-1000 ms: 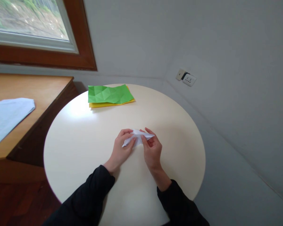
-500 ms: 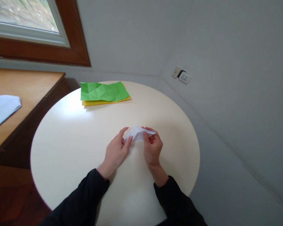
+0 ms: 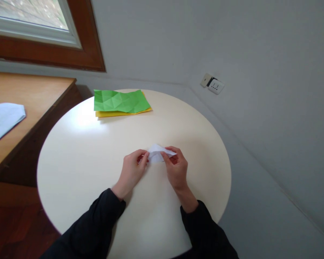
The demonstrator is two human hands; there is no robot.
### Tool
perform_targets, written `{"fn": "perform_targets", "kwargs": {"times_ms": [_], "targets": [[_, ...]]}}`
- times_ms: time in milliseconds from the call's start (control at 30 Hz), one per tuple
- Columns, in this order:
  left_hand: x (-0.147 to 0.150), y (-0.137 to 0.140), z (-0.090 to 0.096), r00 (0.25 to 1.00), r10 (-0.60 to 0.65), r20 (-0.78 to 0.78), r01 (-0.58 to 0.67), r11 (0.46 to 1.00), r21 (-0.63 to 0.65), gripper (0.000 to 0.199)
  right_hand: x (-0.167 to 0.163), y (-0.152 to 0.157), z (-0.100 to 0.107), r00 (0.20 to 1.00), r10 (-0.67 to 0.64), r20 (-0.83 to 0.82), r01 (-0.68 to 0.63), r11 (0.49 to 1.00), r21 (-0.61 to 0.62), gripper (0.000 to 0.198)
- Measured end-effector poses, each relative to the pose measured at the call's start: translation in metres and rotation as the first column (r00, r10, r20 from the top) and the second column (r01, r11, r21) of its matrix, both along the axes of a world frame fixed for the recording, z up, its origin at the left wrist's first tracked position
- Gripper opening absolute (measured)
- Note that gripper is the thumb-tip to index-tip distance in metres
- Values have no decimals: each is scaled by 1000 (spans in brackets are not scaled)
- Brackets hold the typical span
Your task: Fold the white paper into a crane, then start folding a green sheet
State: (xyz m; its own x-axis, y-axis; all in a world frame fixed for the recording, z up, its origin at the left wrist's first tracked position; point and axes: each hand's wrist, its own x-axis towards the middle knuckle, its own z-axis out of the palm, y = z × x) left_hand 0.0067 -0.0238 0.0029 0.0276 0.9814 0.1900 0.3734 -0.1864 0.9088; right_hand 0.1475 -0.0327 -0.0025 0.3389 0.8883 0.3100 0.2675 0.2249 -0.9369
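A small piece of folded white paper (image 3: pixel 156 154) is held between my two hands over the round white table (image 3: pixel 97 158). My left hand (image 3: pixel 133 165) pinches its left corner between thumb and fingers. On the other side, my right hand (image 3: pixel 176 163) grips the right part, its thumb on the near face and its fingers behind. The paper has a raised peak at the top and a pointed end sticking out to the right past my right thumb. My fingers cover parts of its edges.
Creased green paper (image 3: pixel 121 101) lies over yellow paper (image 3: pixel 116 114) at the table's far edge. To the left stands a wooden desk (image 3: pixel 43 88) with light blue folded cloth or paper (image 3: pixel 5 118) on it. A wall socket (image 3: pixel 216 86) is beyond the table, at the right.
My left fingers, spread around the paper's left side before, have closed into a pinch on its corner. The paper looks flatter. The whole view has shifted slightly.
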Motion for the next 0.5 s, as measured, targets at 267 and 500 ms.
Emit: {"fn": "perform_targets", "kwargs": {"times_ms": [267,500], "targets": [[-3,4,-4,997,73,24,-74,997,33,21,10,-2,-5,999,25,-23,-24,999,22,21],[-2,3,-3,994,105,-26,-102,991,85,19,10,-4,-5,998,-9,66,7,1000,27,19]]}}
